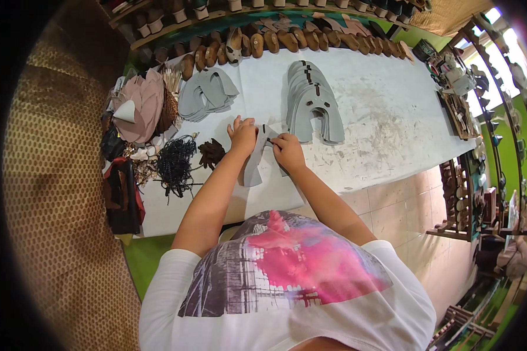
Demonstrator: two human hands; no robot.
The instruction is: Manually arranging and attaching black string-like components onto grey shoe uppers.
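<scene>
A grey, curved shoe-upper piece (252, 174) lies on the white-covered table in front of me. My left hand (243, 137) rests along its upper left side, with fingers apart. A small dark strip (263, 127) shows near the top of the piece. At the right side of the piece, my right hand (289, 152) is closed in a pinch, a small dark bit between the fingertips that is too small to name. To the right of it lies an overlapping row of grey U-shaped upper pieces (314, 105), several with dark strips at the top.
Another stack of grey pieces (207, 93) lies farther left. Near my left forearm are dark brown scraps (211, 154) and a tangle of black cords (177, 161). Pinkish-brown sheets (137, 105) are piled at the left edge. Wooden shoe lasts (287, 40) line the table's back.
</scene>
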